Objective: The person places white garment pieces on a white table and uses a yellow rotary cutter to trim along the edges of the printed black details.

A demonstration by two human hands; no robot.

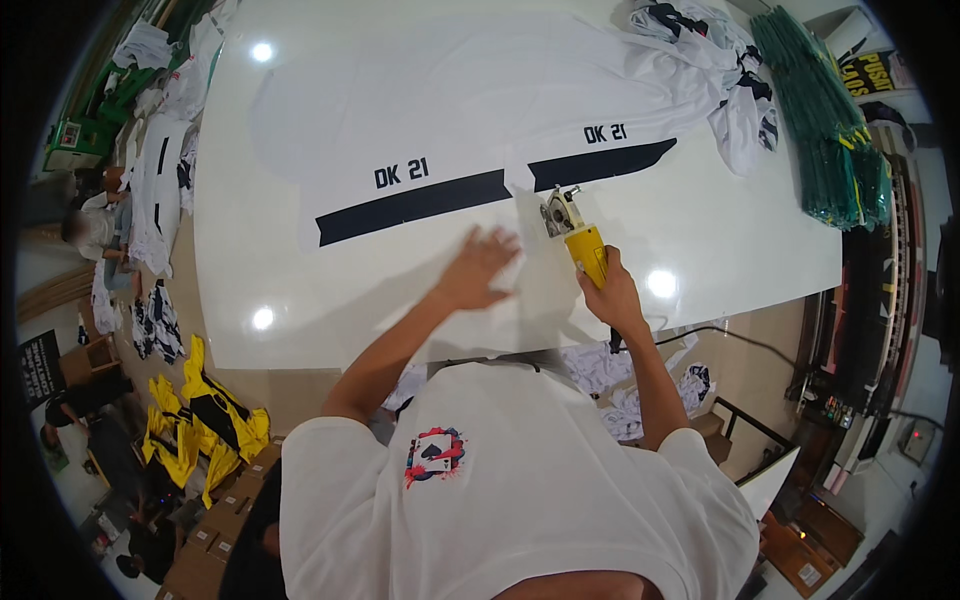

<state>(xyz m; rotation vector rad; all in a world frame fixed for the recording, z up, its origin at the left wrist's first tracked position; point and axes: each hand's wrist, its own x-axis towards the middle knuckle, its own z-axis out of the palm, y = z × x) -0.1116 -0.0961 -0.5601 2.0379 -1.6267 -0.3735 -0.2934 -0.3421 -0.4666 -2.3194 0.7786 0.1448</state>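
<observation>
My right hand point(612, 292) is wrapped round the yellow body of an electric rotary fabric cutter point(585, 250). Its metal blade head points away from me, beside the near edge of a white cloth point(450, 110) spread on the table. Two dark bands with dark printed lettering above them run along that edge: a left band point(415, 207) and a right band point(600, 165), with a notch between their ends. My left hand point(480, 268), slightly blurred, has its fingers spread over the white tabletop just below the left band. It holds nothing that I can see.
The white table point(740, 250) fills the middle. Crumpled white and dark cloth point(690, 50) lies at its far right, beside stacked green mesh point(825, 130). A black cord point(745, 338) trails right from the cutter. Yellow garments point(205, 420) and cardboard boxes point(215, 520) are at lower left; other people sit farther left.
</observation>
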